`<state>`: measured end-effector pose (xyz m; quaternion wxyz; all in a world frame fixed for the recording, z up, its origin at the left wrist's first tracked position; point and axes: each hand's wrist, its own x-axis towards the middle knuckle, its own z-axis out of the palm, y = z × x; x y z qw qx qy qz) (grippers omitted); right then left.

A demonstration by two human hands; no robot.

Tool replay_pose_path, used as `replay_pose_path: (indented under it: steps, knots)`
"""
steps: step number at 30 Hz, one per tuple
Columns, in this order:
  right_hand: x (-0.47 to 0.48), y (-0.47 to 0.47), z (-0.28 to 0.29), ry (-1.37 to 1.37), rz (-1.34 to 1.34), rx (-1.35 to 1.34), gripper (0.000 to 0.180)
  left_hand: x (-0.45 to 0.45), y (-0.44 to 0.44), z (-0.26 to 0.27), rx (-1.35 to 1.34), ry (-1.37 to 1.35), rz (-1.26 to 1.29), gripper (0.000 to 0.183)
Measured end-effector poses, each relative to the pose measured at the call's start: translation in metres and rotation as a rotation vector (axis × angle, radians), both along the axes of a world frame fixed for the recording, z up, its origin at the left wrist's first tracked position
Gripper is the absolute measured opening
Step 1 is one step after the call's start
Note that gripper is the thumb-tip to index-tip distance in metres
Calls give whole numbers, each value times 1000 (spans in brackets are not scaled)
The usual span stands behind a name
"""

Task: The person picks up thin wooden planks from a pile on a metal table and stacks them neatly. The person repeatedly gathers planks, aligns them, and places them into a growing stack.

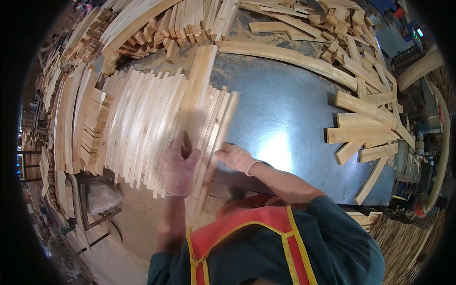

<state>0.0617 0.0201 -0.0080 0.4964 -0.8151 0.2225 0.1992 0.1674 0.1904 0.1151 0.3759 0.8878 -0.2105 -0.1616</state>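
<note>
Pale wooden slats [142,117] lie side by side in a row in front of me, their ends uneven. Across this row runs a wider wooden board [201,71], its near part blurred. My left hand [180,167], in a knitted glove, is over the slats at the board's near end, thumb apart from the fingers. Whether it grips anything is unclear. At the row's right edge, my gloved right hand [237,158] has its fingers curled against the outermost slat [228,114], which is blurred. Its fingertips are partly hidden.
The metal tabletop [270,96] extends to the right. Loose offcuts [363,131] lie jumbled on its right side. Stacked strips [188,21] stand at the back, with more boards [73,121] at left. A curved board [278,51] crosses the back. A ribbed hose [443,142] hangs far right.
</note>
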Motion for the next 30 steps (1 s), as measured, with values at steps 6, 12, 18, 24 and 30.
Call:
replay_pose_path:
  steps: [6, 12, 18, 24, 30]
  knots:
    - [15, -135, -45, -213, 35, 167, 44, -65, -26, -57, -397, 384, -26, 66]
    - [-5, -417, 19, -78, -169, -964, 61, -100, -61, -114, 213, -221, -265, 84]
    - [-30, -509, 25, 127, -97, -1145, 76, -110, -55, -163, 537, -295, -275, 90]
    - [-50, -446, 64, 334, 146, -968, 54, -120, -58, -182, 630, -394, -124, 89]
    - [-30, -439, 120, 274, -58, -914, 54, -95, -135, -140, 570, -190, -407, 78]
